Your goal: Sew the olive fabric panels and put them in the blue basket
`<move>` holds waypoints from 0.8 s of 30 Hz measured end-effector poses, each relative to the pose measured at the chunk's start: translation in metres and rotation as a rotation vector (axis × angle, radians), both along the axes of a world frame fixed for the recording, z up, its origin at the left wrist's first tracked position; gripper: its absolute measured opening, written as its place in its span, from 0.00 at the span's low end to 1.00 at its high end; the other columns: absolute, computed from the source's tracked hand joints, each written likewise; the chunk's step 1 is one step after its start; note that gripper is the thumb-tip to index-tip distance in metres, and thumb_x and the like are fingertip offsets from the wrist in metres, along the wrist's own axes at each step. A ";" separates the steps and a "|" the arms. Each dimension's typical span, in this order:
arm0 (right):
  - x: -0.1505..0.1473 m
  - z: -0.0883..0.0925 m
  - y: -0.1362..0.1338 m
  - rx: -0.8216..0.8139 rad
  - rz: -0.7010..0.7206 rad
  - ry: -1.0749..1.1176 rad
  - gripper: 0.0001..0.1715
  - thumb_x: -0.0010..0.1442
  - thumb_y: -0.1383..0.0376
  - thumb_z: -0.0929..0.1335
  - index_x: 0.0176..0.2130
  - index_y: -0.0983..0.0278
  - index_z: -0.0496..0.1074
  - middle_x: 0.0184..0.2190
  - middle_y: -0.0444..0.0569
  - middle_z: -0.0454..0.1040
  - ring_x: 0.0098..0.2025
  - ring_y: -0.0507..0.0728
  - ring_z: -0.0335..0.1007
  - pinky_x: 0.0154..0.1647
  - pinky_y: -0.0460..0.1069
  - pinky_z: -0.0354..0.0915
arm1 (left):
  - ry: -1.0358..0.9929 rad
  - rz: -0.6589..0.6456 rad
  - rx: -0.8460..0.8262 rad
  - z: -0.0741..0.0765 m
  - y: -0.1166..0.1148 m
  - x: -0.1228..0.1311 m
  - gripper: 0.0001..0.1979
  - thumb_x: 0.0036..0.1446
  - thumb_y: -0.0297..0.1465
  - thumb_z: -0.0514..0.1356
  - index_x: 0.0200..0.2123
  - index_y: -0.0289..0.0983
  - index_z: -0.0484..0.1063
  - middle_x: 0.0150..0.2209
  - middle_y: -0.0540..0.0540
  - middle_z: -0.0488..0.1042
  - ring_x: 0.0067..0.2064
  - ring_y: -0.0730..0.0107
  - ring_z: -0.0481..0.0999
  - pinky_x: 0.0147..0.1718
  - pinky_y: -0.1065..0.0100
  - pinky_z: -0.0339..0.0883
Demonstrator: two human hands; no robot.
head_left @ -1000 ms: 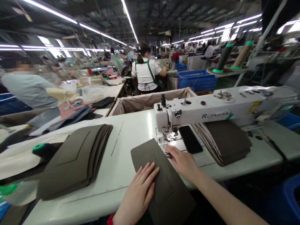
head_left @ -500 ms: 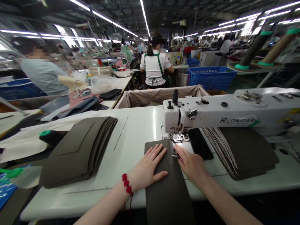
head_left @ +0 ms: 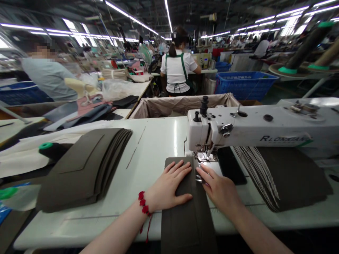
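My left hand [head_left: 169,185] lies flat, fingers spread, on a dark olive fabric piece [head_left: 185,218] that runs from the table's front edge up to the presser foot [head_left: 208,155] of a white sewing machine [head_left: 251,128]. My right hand [head_left: 219,188] rests at the piece's right edge just in front of the needle. Its fingers reach forward, closed over a small metal tool that shows only partly. A red bead bracelet is on my left wrist.
A stack of the same olive pieces [head_left: 84,165] lies at left and a fanned stack [head_left: 288,176] sits under the machine arm, beside a black phone [head_left: 231,165]. A lined bin [head_left: 182,104] stands behind the table. Two people [head_left: 176,70] [head_left: 50,77] work beyond.
My left hand has slid up the fabric piece toward the presser foot, and the piece now lies straight to the needle. My right hand stays at its right edge.
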State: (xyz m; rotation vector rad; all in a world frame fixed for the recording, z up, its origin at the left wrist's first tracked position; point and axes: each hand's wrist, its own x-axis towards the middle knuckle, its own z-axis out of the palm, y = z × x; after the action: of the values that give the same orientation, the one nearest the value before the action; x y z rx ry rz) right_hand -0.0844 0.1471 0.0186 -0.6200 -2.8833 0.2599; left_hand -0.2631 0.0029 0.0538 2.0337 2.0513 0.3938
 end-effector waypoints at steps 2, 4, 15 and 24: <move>0.000 0.000 0.000 -0.003 0.000 -0.002 0.31 0.62 0.69 0.62 0.63 0.53 0.58 0.64 0.42 0.58 0.48 0.54 0.72 0.41 0.50 0.69 | 0.003 0.001 -0.006 0.000 0.000 0.000 0.42 0.57 0.50 0.59 0.67 0.44 0.44 0.68 0.48 0.46 0.68 0.54 0.42 0.66 0.51 0.38; 0.000 0.001 0.000 -0.002 0.002 -0.001 0.31 0.62 0.69 0.62 0.63 0.53 0.58 0.64 0.42 0.58 0.48 0.54 0.72 0.41 0.50 0.70 | 0.011 -0.001 -0.014 0.001 -0.001 -0.001 0.42 0.57 0.50 0.59 0.67 0.44 0.43 0.68 0.49 0.45 0.68 0.54 0.41 0.66 0.51 0.37; 0.000 0.000 0.001 0.003 0.003 0.008 0.32 0.61 0.69 0.63 0.62 0.53 0.59 0.64 0.43 0.58 0.47 0.55 0.73 0.41 0.50 0.70 | 0.023 -0.002 -0.039 0.002 -0.001 0.000 0.42 0.58 0.49 0.58 0.68 0.45 0.42 0.68 0.50 0.43 0.68 0.54 0.39 0.66 0.51 0.36; 0.000 0.002 0.000 -0.014 0.002 0.003 0.32 0.60 0.71 0.62 0.62 0.54 0.59 0.64 0.45 0.58 0.46 0.55 0.74 0.42 0.50 0.71 | -0.016 -0.017 0.009 0.000 0.000 0.000 0.41 0.57 0.48 0.59 0.67 0.44 0.44 0.68 0.47 0.45 0.68 0.51 0.41 0.65 0.49 0.38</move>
State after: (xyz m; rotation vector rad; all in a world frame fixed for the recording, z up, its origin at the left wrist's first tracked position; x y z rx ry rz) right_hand -0.0843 0.1473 0.0201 -0.6191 -2.8821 0.2817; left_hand -0.2629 0.0026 0.0538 2.0449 2.0253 0.4158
